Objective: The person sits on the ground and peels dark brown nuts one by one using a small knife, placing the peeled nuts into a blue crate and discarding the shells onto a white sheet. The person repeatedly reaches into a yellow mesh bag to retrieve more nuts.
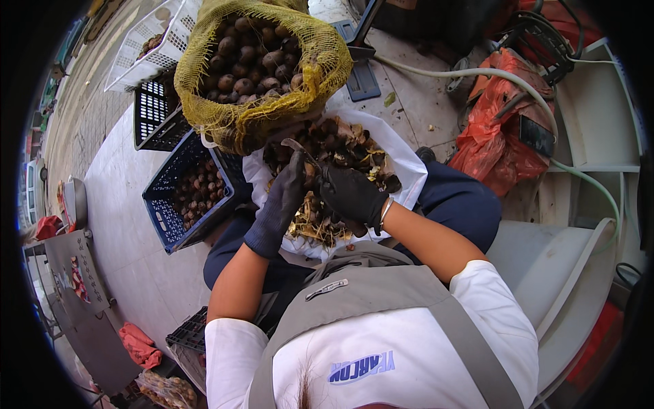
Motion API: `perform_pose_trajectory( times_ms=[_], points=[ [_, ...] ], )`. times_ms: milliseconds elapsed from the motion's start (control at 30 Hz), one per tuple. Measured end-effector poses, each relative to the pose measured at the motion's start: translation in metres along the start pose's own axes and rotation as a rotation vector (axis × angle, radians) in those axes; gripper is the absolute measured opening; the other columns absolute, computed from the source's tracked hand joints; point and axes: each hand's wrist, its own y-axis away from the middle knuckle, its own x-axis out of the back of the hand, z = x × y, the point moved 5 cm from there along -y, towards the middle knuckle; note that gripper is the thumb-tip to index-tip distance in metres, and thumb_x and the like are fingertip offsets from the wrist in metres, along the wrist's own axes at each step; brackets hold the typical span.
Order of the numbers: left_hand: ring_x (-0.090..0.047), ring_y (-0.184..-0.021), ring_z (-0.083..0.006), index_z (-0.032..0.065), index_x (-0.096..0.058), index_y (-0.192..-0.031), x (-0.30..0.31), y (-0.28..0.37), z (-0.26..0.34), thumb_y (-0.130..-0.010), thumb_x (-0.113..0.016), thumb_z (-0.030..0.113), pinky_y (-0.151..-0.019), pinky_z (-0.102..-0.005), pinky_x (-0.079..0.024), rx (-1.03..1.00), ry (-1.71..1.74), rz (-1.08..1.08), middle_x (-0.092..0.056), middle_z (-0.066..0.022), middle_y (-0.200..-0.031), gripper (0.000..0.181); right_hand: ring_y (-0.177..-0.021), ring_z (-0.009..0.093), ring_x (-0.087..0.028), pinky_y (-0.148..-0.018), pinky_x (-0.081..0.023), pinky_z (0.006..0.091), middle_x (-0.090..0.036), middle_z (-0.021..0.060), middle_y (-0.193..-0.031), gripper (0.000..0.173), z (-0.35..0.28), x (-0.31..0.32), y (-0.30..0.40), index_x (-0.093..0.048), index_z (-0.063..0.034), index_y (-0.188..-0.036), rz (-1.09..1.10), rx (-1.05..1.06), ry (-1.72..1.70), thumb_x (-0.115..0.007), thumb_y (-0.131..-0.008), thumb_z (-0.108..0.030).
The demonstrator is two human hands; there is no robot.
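Note:
My left hand (pixel 286 191), in a dark knitted glove, is closed around a brown round nut (pixel 309 176), mostly hidden by the fingers. My right hand (pixel 352 194), gloved in black, grips a small curved knife (pixel 301 148); its handle is hidden in the fist. The blade points left, across the fingertips of my left hand. Under both hands a white sack (pixel 403 168) lies spread open between my knees, holding dark husk scraps (pixel 332 138) and stringy yellowish peelings (pixel 311 217). Just beyond stands a yellow mesh sack (pixel 327 61) full of dark, round nuts (pixel 245 61).
To the left, a blue plastic crate (pixel 163 209) holds brown nuts (pixel 199 191). A black crate (pixel 150 110) and a white basket (pixel 148 43) stand behind it. On the right are a red plastic bag (pixel 503 138), a phone (pixel 536 135), a pale hose (pixel 490 72) and a grey bench (pixel 541 255).

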Motion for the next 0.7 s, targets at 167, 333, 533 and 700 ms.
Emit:
perform_pose_trajectory(
  times_ms=[167, 333, 533, 700],
  points=[
    [-0.046, -0.083, -0.0104, 0.0000, -0.051, -0.112, -0.007, -0.001, -0.045, -0.097, -0.036, 0.038, -0.076, -0.0232, -0.038, -0.128, 0.231, 0.080, -0.052, -0.0019, -0.092, 0.043, -0.071, 0.037, -0.061, -0.064, -0.048, 0.0454, -0.062, 0.0201, -0.077, 0.019, 0.000, -0.004, -0.002, -0.055, -0.0022, -0.087, -0.076, 0.050, 0.125, -0.049, -0.084, -0.020],
    [-0.050, -0.100, -0.0125, -0.0011, -0.047, -0.122, -0.011, 0.001, -0.034, -0.097, -0.040, 0.032, -0.089, -0.0236, -0.039, -0.089, 0.104, -0.048, -0.054, -0.0066, -0.109, 0.042, -0.076, 0.037, -0.061, -0.069, -0.048, 0.0455, -0.062, 0.0210, -0.081, 0.022, 0.021, -0.002, -0.001, -0.058, -0.0016, -0.084, -0.160, -0.169, 0.107, -0.051, -0.083, -0.023],
    [-0.053, -0.104, -0.0215, -0.0010, -0.046, -0.122, -0.008, 0.006, -0.002, -0.089, -0.054, 0.019, -0.089, -0.0297, -0.042, -0.411, -0.338, -0.100, -0.055, -0.0134, -0.112, 0.039, -0.077, 0.037, -0.060, -0.069, -0.047, 0.0438, -0.061, 0.0204, -0.078, 0.031, 0.032, 0.012, -0.008, -0.057, -0.0026, -0.093, -0.141, -0.223, 0.059, -0.058, -0.082, -0.032],
    [-0.056, -0.098, -0.0328, 0.0003, -0.046, -0.124, -0.006, 0.006, 0.009, -0.073, -0.066, 0.001, -0.087, -0.0320, -0.045, -0.445, -0.274, -0.188, -0.053, -0.0199, -0.113, 0.055, -0.084, 0.035, -0.060, -0.072, -0.046, 0.0402, -0.060, 0.0185, -0.086, 0.036, 0.001, 0.022, -0.010, -0.056, -0.0042, -0.098, -0.114, -0.116, -0.056, -0.063, -0.080, -0.035]
  ],
)
